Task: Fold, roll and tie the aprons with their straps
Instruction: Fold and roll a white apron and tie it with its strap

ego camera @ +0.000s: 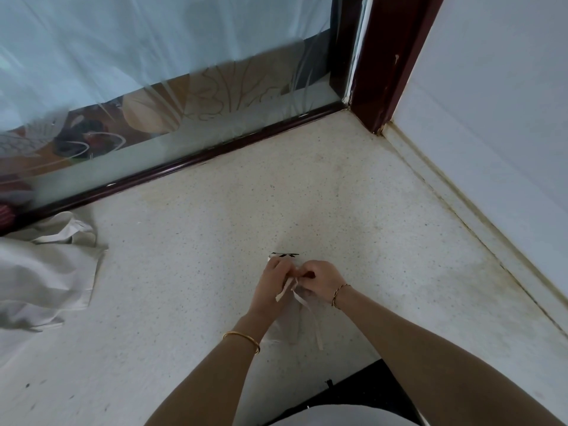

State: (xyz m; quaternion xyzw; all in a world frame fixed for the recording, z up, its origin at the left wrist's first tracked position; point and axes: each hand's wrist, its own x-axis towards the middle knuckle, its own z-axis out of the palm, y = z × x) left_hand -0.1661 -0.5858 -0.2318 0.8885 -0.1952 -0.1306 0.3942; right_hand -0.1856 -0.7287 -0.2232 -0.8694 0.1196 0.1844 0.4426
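Note:
A rolled white apron (284, 325) lies on the speckled counter (184, 272), its far end showing a black mark beyond my fingers. My left hand (273, 282) and my right hand (319, 279) meet over the middle of the roll, and each pinches a thin white strap (309, 315). One strap end hangs off toward the left below my left hand, the other trails down along the roll toward me. The knot itself is hidden under my fingers.
Loose white aprons (46, 272) lie crumpled at the left edge of the counter. A glass partition with a dark red frame (184, 162) runs along the back, and a white wall (491, 149) closes the right side.

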